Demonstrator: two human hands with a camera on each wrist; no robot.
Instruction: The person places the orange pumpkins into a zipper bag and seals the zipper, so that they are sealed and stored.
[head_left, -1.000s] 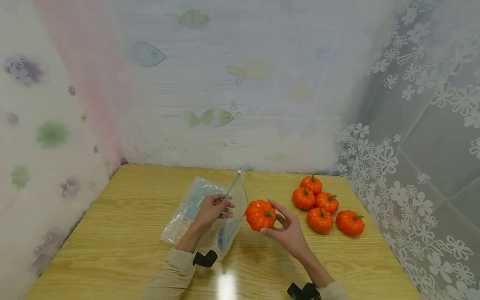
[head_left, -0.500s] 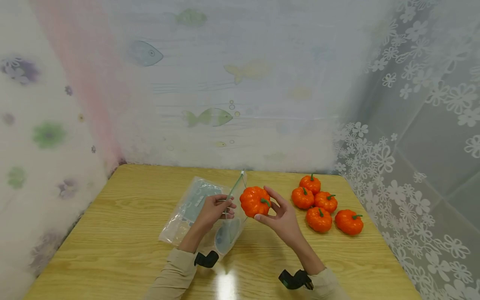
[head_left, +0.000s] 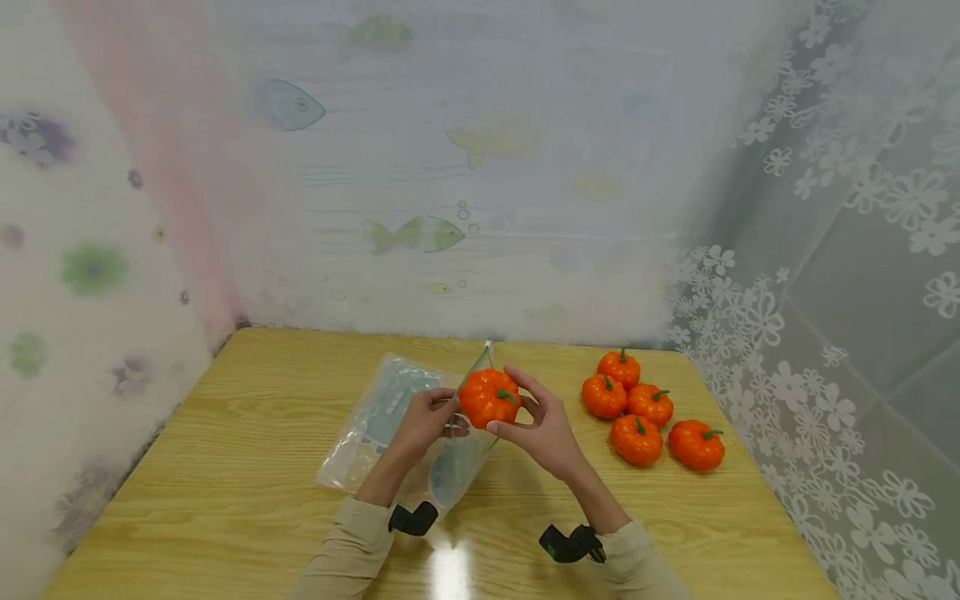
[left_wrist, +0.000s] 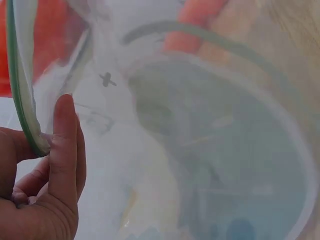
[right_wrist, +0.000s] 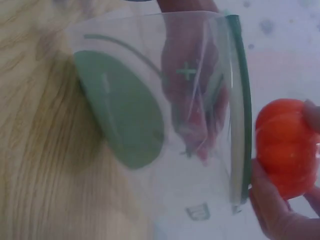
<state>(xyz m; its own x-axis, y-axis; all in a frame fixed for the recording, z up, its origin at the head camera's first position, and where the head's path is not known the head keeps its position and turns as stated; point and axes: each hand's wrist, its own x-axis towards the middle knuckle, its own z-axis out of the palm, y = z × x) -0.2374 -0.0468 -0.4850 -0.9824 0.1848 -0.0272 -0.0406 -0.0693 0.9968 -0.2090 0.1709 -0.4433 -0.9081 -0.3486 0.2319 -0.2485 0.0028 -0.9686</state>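
On the worktop [head_left: 225, 433], a flat clear packet [head_left: 384, 421] is laid at the left. Next, the green rim [right_wrist: 245, 110] of a clear bag [head_left: 450, 479] is pinched in the grip of the left hand [head_left: 418, 425]. At the bag's mouth, an orange pumpkin [head_left: 486, 400] is held in the right hand [head_left: 546, 432], between thumb and fingers. Farther right, four pumpkins [head_left: 649, 405] are clustered, with a fifth [head_left: 694, 446] placed just beside.

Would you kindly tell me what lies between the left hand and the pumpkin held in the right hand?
The green-edged mouth of the clear bag lies between the left hand and the pumpkin, as the right wrist view shows.
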